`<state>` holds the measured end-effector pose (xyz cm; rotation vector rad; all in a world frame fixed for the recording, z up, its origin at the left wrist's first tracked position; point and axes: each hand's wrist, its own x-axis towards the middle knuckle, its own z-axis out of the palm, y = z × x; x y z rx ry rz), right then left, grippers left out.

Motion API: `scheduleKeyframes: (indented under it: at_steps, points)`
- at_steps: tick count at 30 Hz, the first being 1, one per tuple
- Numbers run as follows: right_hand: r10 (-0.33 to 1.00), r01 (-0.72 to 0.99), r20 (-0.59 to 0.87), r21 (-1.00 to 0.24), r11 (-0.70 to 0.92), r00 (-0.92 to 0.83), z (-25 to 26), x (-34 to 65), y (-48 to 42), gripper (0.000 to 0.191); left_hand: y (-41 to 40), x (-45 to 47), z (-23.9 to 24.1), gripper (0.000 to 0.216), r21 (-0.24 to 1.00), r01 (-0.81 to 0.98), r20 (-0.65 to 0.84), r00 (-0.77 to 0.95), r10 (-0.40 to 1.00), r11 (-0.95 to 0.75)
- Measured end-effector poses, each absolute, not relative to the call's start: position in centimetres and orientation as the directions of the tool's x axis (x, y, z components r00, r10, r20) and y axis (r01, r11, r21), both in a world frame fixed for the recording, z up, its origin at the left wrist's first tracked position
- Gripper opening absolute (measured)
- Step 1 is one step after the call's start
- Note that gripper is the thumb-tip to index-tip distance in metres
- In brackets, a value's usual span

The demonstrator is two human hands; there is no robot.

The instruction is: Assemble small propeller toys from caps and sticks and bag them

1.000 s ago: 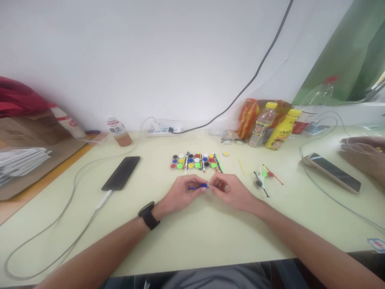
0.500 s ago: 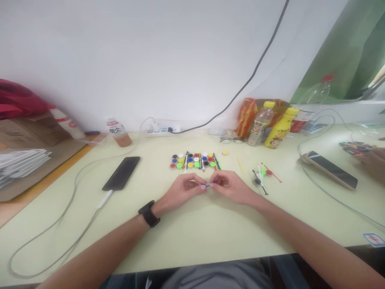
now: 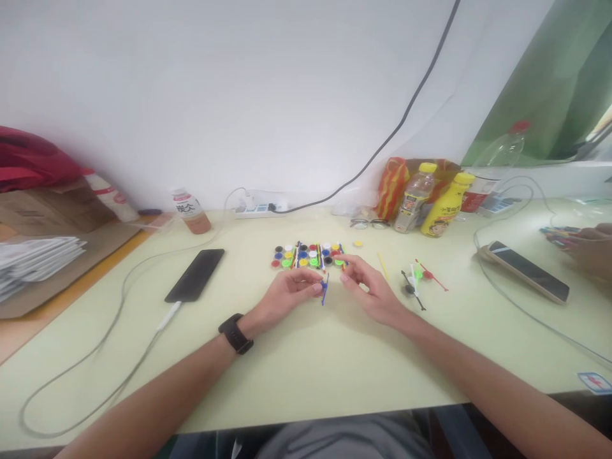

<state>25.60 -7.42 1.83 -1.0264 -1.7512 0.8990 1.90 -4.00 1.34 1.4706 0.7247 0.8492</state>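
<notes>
A blue plastic spinner arrow [image 3: 326,294] is pinched between the thumb and fingers of my left hand [image 3: 291,294]. The arrow stands nearly upright to my view; part of its blue base hides behind my fingertips. My right hand [image 3: 370,293] is just to its right, fingers apart and holding nothing. Beyond both hands lie rows of coloured discs [image 3: 303,254], with thin coloured arrows [image 3: 320,256] laid between them. On the right rest several arrows fitted with round bases, among them a black disc [image 3: 408,290] and a red arrow [image 3: 435,278].
A yellow stick [image 3: 383,266] and a lone yellow disc [image 3: 357,243] lie behind my right hand. Phones sit left [image 3: 195,275] and right [image 3: 528,271], with cables trailing. Bottles [image 3: 415,197], glasses [image 3: 369,224] and a power strip [image 3: 261,209] line the wall. Another person's hand [image 3: 593,239] shows far right.
My right hand has let go of the blue arrow and drawn back right, its fingers spreading. The arrow, now only in my left hand, has turned upright. A hand has come in at far right.
</notes>
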Motion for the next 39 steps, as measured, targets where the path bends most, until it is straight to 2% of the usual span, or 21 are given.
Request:
scheduleKeyframes:
  at_steps: [2,5,7,9,12,16,23,33,39]
  points:
    - [0.915,0.205,0.307,-0.908,0.364,-0.263,1.8,25.4,-7.6,0.052,-4.0,1.9,1.4,0.029,0.997,-0.049,0.083,0.537,0.84,-0.068]
    - [0.913,0.156,0.234,-0.942,0.298,-0.333,1.8,25.4,-7.6,0.039,-4.1,1.9,1.6,0.028,0.997,-0.051,0.083,0.53,0.844,-0.066]
    - [0.875,0.129,0.162,-0.961,0.245,-0.456,2.0,25.7,-7.5,0.062,-4.1,2.0,1.7,0.027,0.996,-0.053,0.087,0.521,0.849,-0.07]
    - [0.846,0.074,0.142,-0.975,0.209,-0.515,2.2,25.9,-7.4,0.072,-4.1,2.0,1.8,0.027,0.996,-0.06,0.088,0.514,0.853,-0.067]
    - [0.888,0.019,0.184,-0.977,0.212,-0.42,2.6,25.9,-7.4,0.061,-4.2,2.1,1.8,0.028,0.996,-0.069,0.078,0.517,0.852,-0.049]
    - [0.919,0.022,0.159,-0.984,0.179,-0.361,2.6,25.2,-7.5,0.04,-4.3,2.2,1.8,0.026,0.996,-0.055,0.087,0.536,0.84,-0.068]
    - [0.908,-0.03,0.146,-0.989,0.146,-0.392,1.5,24.8,-7.3,0.033,-4.3,2.1,1.5,0.026,0.996,-0.032,0.088,0.559,0.825,-0.085]
    - [0.894,-0.019,0.118,-0.992,0.122,-0.432,1.0,24.5,-7.3,0.03,-4.4,2.1,1.5,0.027,0.996,0.008,0.063,0.599,0.798,-0.084]
    - [0.889,0.072,0.163,-0.974,0.213,-0.428,1.0,24.5,-7.4,0.02,-4.3,2.1,1.3,0.026,0.997,0.006,0.058,0.591,0.804,-0.076]
